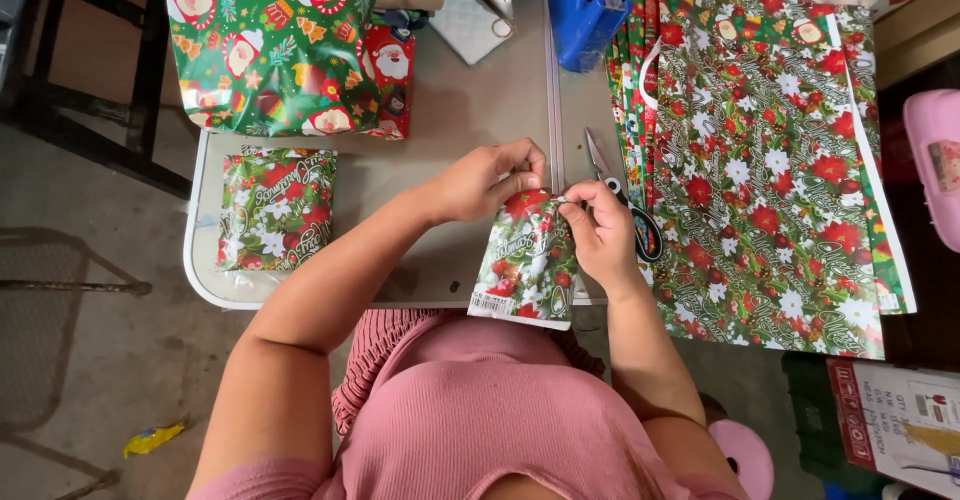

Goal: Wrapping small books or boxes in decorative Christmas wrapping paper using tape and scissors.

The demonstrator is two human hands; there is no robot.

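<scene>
A small gift bag (527,260) with a red, green and white flower print hangs in front of me over the table's near edge. My left hand (487,178) pinches its top left corner. My right hand (600,230) grips the top right edge, fingers closed on the paper. Both hands hold the bag's mouth together. A pair of scissors (620,195) with black handles lies on the table just behind my right hand.
A stack of large flowered gift bags (770,160) covers the right of the grey table (450,110). A finished small packet (277,207) lies at the left, a Santa-print bag (270,40) behind it. A blue tape dispenser (585,10) stands at the back. A pink stool (748,455) is below right.
</scene>
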